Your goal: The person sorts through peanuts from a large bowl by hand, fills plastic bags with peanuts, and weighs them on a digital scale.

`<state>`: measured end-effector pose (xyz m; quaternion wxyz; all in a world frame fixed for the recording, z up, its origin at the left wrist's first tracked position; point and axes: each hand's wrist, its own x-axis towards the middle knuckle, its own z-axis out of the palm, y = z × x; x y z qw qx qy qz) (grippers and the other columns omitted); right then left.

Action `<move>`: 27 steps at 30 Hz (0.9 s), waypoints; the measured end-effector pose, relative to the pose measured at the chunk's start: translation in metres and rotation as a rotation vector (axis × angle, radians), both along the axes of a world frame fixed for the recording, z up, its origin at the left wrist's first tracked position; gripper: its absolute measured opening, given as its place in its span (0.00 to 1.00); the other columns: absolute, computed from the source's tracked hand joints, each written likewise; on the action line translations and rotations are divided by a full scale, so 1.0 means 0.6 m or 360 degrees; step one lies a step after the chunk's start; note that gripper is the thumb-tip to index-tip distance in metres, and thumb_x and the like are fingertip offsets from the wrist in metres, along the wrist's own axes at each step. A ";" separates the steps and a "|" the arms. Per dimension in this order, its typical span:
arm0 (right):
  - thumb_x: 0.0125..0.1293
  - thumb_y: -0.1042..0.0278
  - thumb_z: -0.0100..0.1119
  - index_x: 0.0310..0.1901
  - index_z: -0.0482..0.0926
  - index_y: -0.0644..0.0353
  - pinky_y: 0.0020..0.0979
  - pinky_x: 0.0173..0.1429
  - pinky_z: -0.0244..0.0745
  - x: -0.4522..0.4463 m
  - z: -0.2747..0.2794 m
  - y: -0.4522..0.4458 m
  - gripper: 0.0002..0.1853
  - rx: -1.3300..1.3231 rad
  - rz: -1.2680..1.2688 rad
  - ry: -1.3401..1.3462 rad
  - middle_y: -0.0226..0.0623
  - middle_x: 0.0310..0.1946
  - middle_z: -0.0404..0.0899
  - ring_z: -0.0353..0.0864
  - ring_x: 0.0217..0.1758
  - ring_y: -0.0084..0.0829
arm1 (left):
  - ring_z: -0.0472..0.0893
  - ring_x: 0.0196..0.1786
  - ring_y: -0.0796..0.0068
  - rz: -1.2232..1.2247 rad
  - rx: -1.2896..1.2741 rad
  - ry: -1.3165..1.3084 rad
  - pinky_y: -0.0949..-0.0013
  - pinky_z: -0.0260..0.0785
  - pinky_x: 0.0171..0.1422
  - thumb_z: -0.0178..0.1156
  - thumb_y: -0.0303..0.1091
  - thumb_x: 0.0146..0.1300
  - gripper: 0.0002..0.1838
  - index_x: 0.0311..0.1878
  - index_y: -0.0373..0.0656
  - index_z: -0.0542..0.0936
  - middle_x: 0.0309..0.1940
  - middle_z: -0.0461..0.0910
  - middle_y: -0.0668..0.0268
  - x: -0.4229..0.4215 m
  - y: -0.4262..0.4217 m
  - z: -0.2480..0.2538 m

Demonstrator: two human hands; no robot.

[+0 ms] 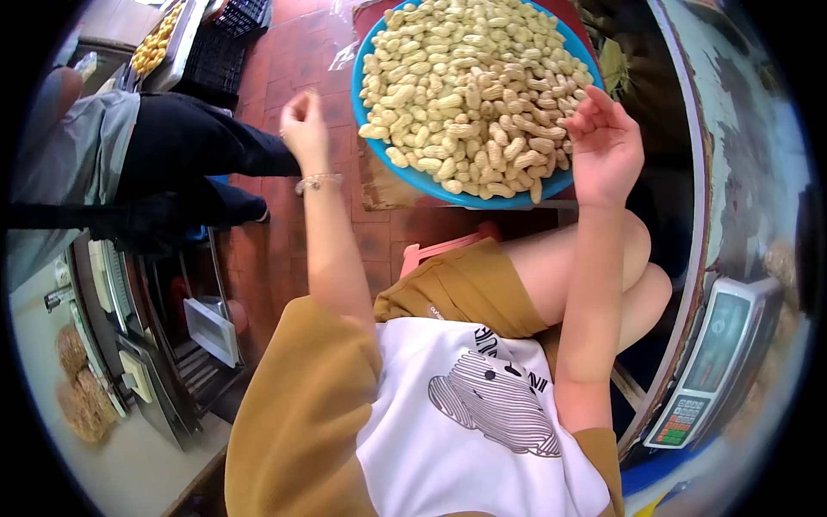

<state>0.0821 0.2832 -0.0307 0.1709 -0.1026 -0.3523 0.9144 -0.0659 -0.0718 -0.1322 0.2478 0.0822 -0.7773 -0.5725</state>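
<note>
A wide blue basin (398, 177) heaped with peanuts in their shells (465, 95) stands in front of me. My left hand (303, 129) is raised to the left of the basin, over the tiled floor and apart from the rim. Its fingertips are bent together in a pinch, and whatever they hold, if anything, is too small to make out. At the basin's right rim is my right hand (606, 148), palm up, fingers loosely curled and apart, with nothing visible in it. The peanuts nearest that hand lie just left of its fingers.
A person in dark trousers (198, 142) stands at the left. Behind them are black crates (211, 65) and a tray of small yellow fruit (157, 43). A digital scale (715, 362) sits at the right. A pink stool (444, 250) shows by my legs.
</note>
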 end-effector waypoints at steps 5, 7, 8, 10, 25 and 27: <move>0.71 0.60 0.48 0.49 0.81 0.72 0.30 0.46 0.74 -0.010 -0.008 0.003 0.21 0.0015 0.0005 -0.0014 0.37 0.34 0.82 0.78 0.35 0.28 | 0.85 0.37 0.71 -0.0134 -0.0212 -0.0450 0.69 0.76 0.46 0.69 0.36 0.60 0.13 0.43 0.37 0.85 0.36 0.87 0.58 0.053 0.053 -0.056; 0.70 0.59 0.48 0.49 0.81 0.73 0.32 0.47 0.73 -0.012 -0.009 0.001 0.22 0.0028 -0.0043 -0.0068 0.37 0.33 0.81 0.76 0.34 0.29 | 0.84 0.42 0.61 -0.0164 -0.0394 -0.0550 0.61 0.76 0.49 0.67 0.35 0.58 0.13 0.45 0.41 0.86 0.38 0.86 0.57 0.044 0.064 -0.060; 0.70 0.59 0.49 0.49 0.81 0.73 0.33 0.47 0.72 -0.011 -0.008 0.003 0.22 0.0017 -0.0041 -0.0072 0.37 0.33 0.81 0.76 0.35 0.29 | 0.83 0.43 0.58 -0.0196 -0.0495 -0.0493 0.58 0.75 0.50 0.66 0.35 0.58 0.13 0.45 0.41 0.86 0.38 0.86 0.57 0.026 0.061 -0.083; 0.70 0.60 0.48 0.48 0.81 0.72 0.34 0.48 0.72 -0.009 -0.005 0.000 0.21 0.0018 -0.0064 -0.0077 0.36 0.33 0.80 0.75 0.36 0.28 | 0.78 0.47 0.51 -0.0280 -0.0704 -0.0371 0.52 0.72 0.50 0.62 0.36 0.58 0.12 0.41 0.40 0.85 0.39 0.84 0.58 -0.007 0.053 -0.122; 0.64 0.76 0.58 0.36 0.82 0.62 0.28 0.46 0.70 -0.009 0.018 -0.079 0.03 0.2126 -0.0552 -0.0022 0.33 0.32 0.78 0.76 0.39 0.28 | 0.80 0.51 0.64 -0.0051 0.0413 -0.0200 0.58 0.73 0.54 0.56 0.33 0.68 0.12 0.48 0.37 0.83 0.42 0.84 0.60 0.026 0.081 -0.091; 0.64 0.75 0.58 0.36 0.82 0.61 0.29 0.48 0.70 -0.008 0.019 -0.076 0.03 0.2206 -0.0655 -0.0088 0.34 0.32 0.79 0.76 0.40 0.30 | 0.79 0.53 0.72 -0.0086 0.0482 -0.0173 0.66 0.71 0.59 0.49 0.34 0.73 0.17 0.56 0.34 0.78 0.53 0.81 0.60 0.049 0.068 -0.051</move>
